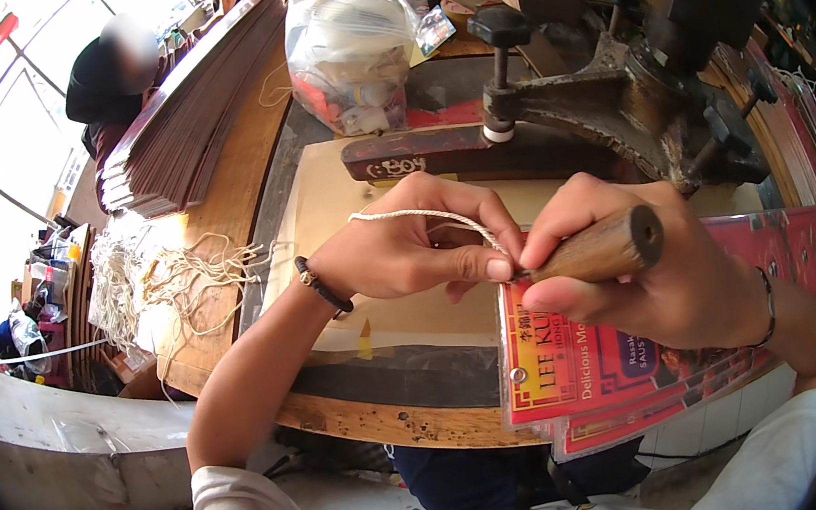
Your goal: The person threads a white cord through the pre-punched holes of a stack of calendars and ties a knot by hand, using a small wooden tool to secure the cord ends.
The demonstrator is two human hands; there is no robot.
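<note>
My left hand [406, 240] pinches a white cord [439, 213] between thumb and fingertips; the cord loops up over the back of the hand. In my right hand [689, 288] is a tool with a thick round wooden handle [601, 248], probably an awl; its tip is hidden at the fingertips. Both hands meet at the upper left corner of a red and yellow plastic-covered printed sheet [566, 363]. A metal eyelet [518, 375] sits near that sheet's lower left corner. More such sheets lie stacked beneath it, reaching to the right.
A black metal clamp-like frame with knobs [601, 97] stands behind my right hand, beside a dark bar [478, 158]. Farther back is a clear bag of small parts [350, 55]. Loose white cords [204, 278] and stacked boards [195, 108] lie left. Another person [111, 77] sits beyond.
</note>
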